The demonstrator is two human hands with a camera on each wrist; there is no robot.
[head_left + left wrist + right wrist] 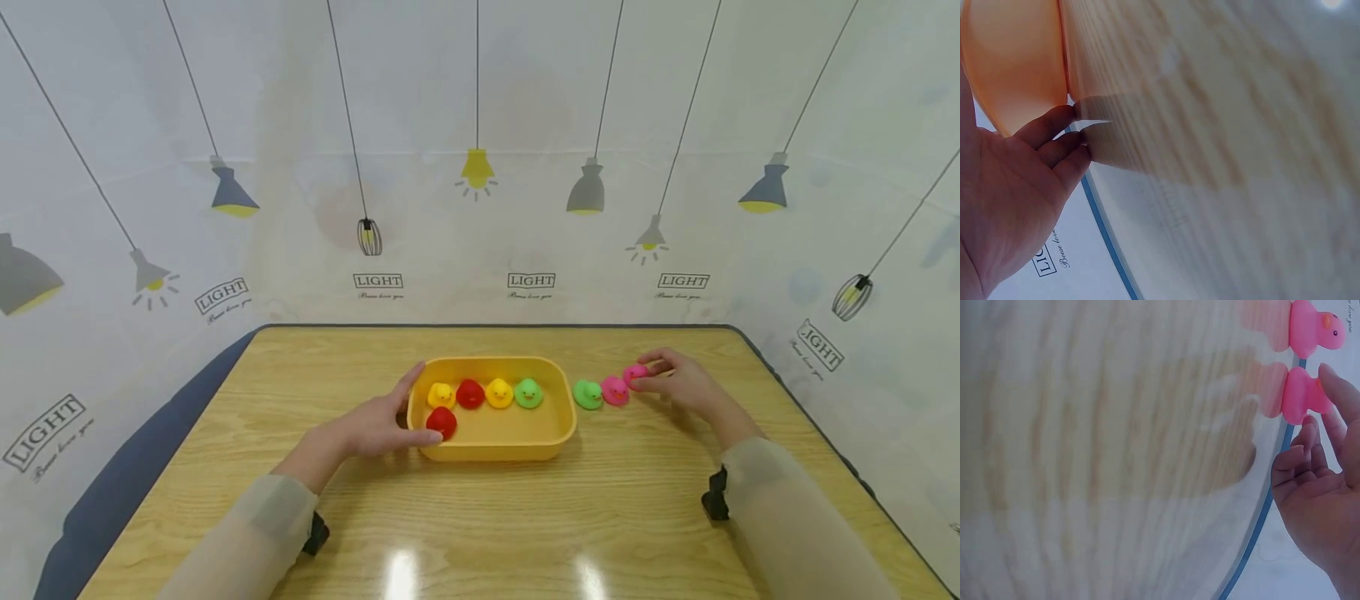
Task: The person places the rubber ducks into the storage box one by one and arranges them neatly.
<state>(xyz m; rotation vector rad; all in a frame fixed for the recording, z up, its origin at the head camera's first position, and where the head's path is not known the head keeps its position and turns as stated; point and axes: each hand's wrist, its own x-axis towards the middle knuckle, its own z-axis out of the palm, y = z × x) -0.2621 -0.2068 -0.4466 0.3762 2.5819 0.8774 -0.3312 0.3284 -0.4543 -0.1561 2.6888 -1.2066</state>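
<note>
My left hand (382,421) grips the left end of a yellow plastic tub (495,452), its thumb along the front rim and fingers at the outer left side. In the left wrist view the fingertips reach the table beside the tub (1016,69). Several rubber ducks sit inside: a yellow duck (441,396), a red one (470,394) and a green one (528,393) among them. Right of the tub, my right hand (682,383) pinches a pink rubber duck (1300,397) between thumb and fingers; the duck stands on the table.
Another pink duck (616,391) and a green duck (587,395) stand in line between the tub and my right hand. The wooden table (480,508) has a dark edge, with a lamp-printed curtain (450,100) behind it and at both sides.
</note>
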